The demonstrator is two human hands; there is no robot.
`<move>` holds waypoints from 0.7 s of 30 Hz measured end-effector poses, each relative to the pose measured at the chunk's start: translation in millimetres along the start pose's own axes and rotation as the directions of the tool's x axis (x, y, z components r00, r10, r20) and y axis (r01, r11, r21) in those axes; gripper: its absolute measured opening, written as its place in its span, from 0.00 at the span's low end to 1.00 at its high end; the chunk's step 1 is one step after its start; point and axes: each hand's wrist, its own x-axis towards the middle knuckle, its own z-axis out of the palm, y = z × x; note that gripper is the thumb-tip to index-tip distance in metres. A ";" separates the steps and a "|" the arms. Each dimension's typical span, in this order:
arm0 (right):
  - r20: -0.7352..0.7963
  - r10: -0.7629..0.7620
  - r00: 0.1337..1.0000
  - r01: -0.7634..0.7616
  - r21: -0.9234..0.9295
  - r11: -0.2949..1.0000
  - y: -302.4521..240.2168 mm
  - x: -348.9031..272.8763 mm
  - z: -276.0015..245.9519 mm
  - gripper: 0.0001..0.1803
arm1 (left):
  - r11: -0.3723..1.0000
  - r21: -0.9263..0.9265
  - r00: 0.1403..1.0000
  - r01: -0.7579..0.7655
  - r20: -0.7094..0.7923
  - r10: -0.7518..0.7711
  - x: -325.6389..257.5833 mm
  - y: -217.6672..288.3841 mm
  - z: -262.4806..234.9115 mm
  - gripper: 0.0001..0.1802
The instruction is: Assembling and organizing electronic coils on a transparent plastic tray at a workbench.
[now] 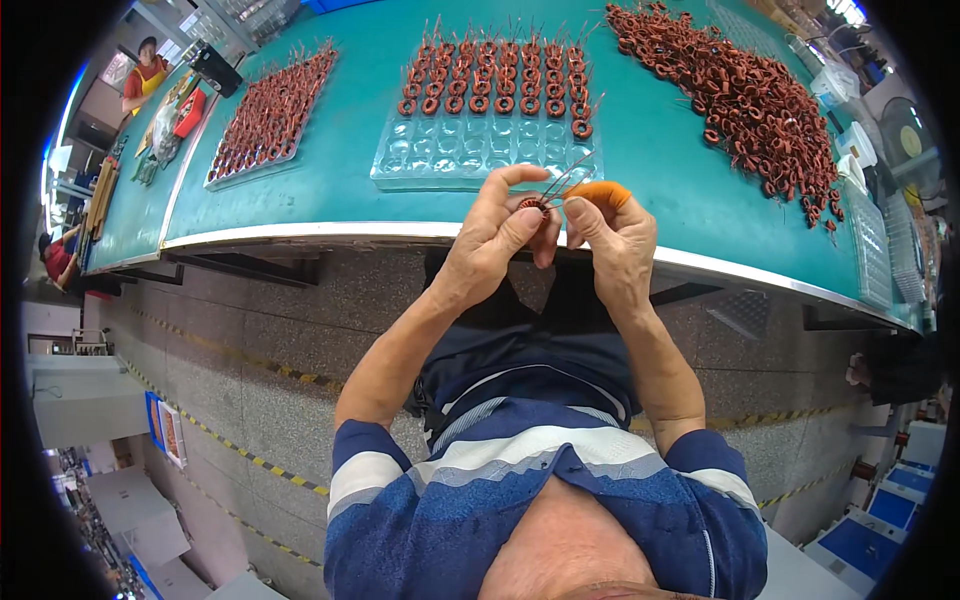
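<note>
Left hand point(480, 245), right hand point(618, 238) at coil point(535, 206); table edge point(350, 229) close, room toward pile point(750, 110)

Far back on the left is a person point(148, 80) in a red top and yellow apron. A red bin point(190, 114) sits near a black box point(214, 68). Yellow-and-black striped tape point(285, 474) runs across the speckled gray floor point(270, 420).

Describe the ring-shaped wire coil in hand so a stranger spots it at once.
Start at the near edge of the long green tabletop. There, the left hand pinches a small red-brown wire coil with thin leads, beside the right hand with its orange-covered finger. Unlike the red-brown coils in the clear plastic tray beyond, it is held up.
</note>
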 end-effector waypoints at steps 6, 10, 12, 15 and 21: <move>-0.037 -0.034 0.999 0.039 0.139 0.990 4.8 2.0 10.3 0.18 | 0.989 0.114 0.995 0.095 -0.001 -0.095 2.2 0.6 2.0 0.15; 0.003 0.001 1.000 -0.001 -0.028 1.000 7.3 10.6 5.4 0.15 | 0.985 0.169 0.991 0.031 -0.131 -0.009 3.6 -9.0 6.7 0.11; 0.024 0.014 1.000 -0.013 -0.034 0.999 12.5 13.2 2.8 0.17 | 0.986 0.159 0.982 0.057 -0.185 -0.027 6.7 -11.0 5.3 0.10; -0.142 -0.108 0.984 0.104 -0.037 0.994 19.0 13.1 -2.2 0.24 | 0.975 0.202 0.985 0.095 -0.160 -0.063 6.8 -12.0 2.4 0.12; -0.031 0.061 0.998 -0.061 -0.012 0.998 10.0 11.8 -10.9 0.20 | 0.980 0.193 0.991 0.054 -0.132 -0.028 5.0 -15.6 -2.4 0.13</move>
